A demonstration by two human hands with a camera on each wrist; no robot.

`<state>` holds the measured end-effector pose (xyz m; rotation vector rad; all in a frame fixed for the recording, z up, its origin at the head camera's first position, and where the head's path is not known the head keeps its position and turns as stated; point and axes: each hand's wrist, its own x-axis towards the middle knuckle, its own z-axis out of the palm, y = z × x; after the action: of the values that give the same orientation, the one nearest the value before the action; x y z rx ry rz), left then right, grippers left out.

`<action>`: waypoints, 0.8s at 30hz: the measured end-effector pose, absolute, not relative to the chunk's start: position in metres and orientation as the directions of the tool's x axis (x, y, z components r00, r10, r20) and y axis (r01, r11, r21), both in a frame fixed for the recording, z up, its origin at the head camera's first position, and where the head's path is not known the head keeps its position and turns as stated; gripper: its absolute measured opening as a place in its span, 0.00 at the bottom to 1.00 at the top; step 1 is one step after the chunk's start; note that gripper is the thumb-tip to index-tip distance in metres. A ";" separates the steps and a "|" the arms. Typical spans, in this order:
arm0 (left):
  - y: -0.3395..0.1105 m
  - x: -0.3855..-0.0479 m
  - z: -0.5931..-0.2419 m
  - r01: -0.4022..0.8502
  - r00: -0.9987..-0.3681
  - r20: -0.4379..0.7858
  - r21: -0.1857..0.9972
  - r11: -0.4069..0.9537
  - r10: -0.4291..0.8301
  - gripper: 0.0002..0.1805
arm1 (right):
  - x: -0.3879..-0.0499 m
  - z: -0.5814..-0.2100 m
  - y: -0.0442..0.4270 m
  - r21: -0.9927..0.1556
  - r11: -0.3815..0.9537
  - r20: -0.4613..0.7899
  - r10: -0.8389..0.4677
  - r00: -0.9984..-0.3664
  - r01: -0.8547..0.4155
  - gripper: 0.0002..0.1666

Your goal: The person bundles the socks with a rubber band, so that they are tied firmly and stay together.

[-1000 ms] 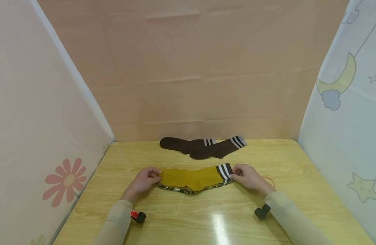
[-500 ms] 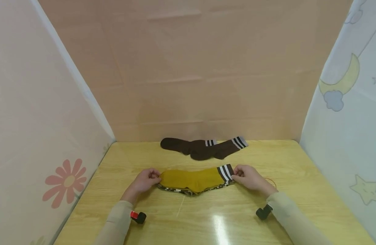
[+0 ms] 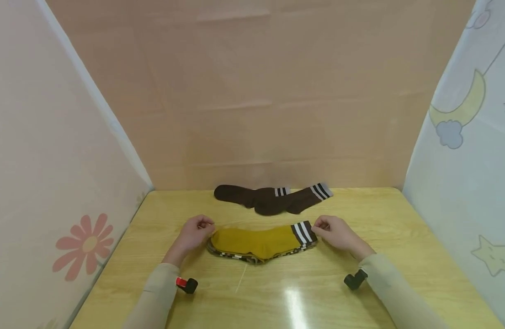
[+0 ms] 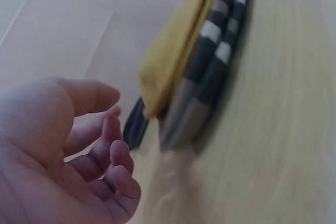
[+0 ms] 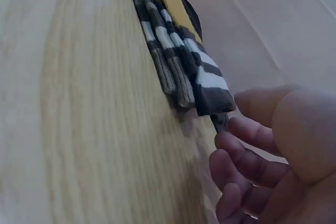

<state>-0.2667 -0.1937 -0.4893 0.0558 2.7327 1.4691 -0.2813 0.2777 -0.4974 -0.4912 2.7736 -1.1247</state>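
A mustard sock with a dark, white-striped cuff lies flat on top of black, white and grey patterned socks. At the toe end is my left hand; the left wrist view shows its fingers loosely bent, with a gap between them and the toe. My right hand is at the cuff end. In the right wrist view its thumb tip is very close to the cuff corner, the other fingers are loosely curled, and nothing is pinched. The undersides of the stacked socks are hidden.
Two dark brown socks with light, black-striped cuffs lie overlapping farther back, near the rear wall. The wooden table stands between printed side sheets, with a flower on the left and a moon on the right.
Both hands have come off the ends of the sock stack and risen slightly, away from the person. The left toe ends of the patterned socks show more now. The brown socks stay put.
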 end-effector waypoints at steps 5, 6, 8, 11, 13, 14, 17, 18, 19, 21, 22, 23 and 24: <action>-0.179 -0.275 -0.477 0.086 -0.996 0.057 0.826 0.557 0.068 0.07 | -0.291 -0.498 0.283 -0.685 0.681 0.078 -0.286 -0.955 -0.260 0.07; -0.175 -0.277 -0.475 0.093 -0.995 0.058 0.824 0.559 0.079 0.06 | -0.294 -0.497 0.284 -0.684 0.680 0.091 -0.280 -0.956 -0.264 0.06; -0.166 -0.281 -0.470 0.094 -0.994 0.047 0.815 0.572 0.096 0.05 | -0.299 -0.497 0.286 -0.676 0.686 0.112 -0.264 -0.958 -0.268 0.06; -0.150 -0.286 -0.464 0.082 -0.994 0.016 0.791 0.606 0.113 0.04 | -0.306 -0.496 0.289 -0.668 0.695 0.139 -0.234 -0.962 -0.266 0.05; -0.140 -0.290 -0.461 0.085 -0.992 0.006 0.766 0.637 0.125 0.04 | -0.310 -0.496 0.291 -0.668 0.698 0.145 -0.215 -0.966 -0.256 0.06; -0.134 -0.292 -0.459 0.089 -0.991 0.003 0.753 0.652 0.133 0.04 | -0.312 -0.496 0.292 -0.670 0.699 0.145 -0.205 -0.968 -0.249 0.06; -0.120 -0.299 -0.457 0.115 -0.983 -0.013 0.725 0.680 0.181 0.05 | -0.320 -0.496 0.295 -0.668 0.707 0.146 -0.183 -0.972 -0.234 0.07; -0.116 -0.301 -0.457 0.125 -0.979 -0.022 0.720 0.683 0.203 0.06 | -0.324 -0.497 0.297 -0.658 0.714 0.151 -0.185 -0.971 -0.238 0.07; -0.112 -0.303 -0.457 0.132 -0.974 -0.034 0.717 0.684 0.223 0.07 | -0.327 -0.497 0.298 -0.649 0.721 0.154 -0.188 -0.970 -0.243 0.08; -0.104 -0.307 -0.457 0.139 -0.964 -0.058 0.721 0.679 0.259 0.09 | -0.334 -0.498 0.299 -0.628 0.735 0.165 -0.197 -0.966 -0.257 0.09; -0.100 -0.309 -0.457 0.135 -0.960 -0.074 0.723 0.678 0.270 0.09 | -0.337 -0.498 0.299 -0.611 0.744 0.174 -0.206 -0.963 -0.269 0.10; -0.096 -0.310 -0.458 0.135 -0.956 -0.082 0.726 0.674 0.281 0.10 | -0.340 -0.499 0.300 -0.596 0.753 0.182 -0.210 -0.960 -0.278 0.12; -0.092 -0.312 -0.458 0.130 -0.954 -0.093 0.731 0.670 0.286 0.11 | -0.343 -0.499 0.301 -0.581 0.762 0.190 -0.213 -0.958 -0.284 0.13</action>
<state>-0.3121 -0.0924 -0.4582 0.3389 2.6843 1.1525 -0.3428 0.3007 -0.4989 -0.4323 3.0542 -1.0367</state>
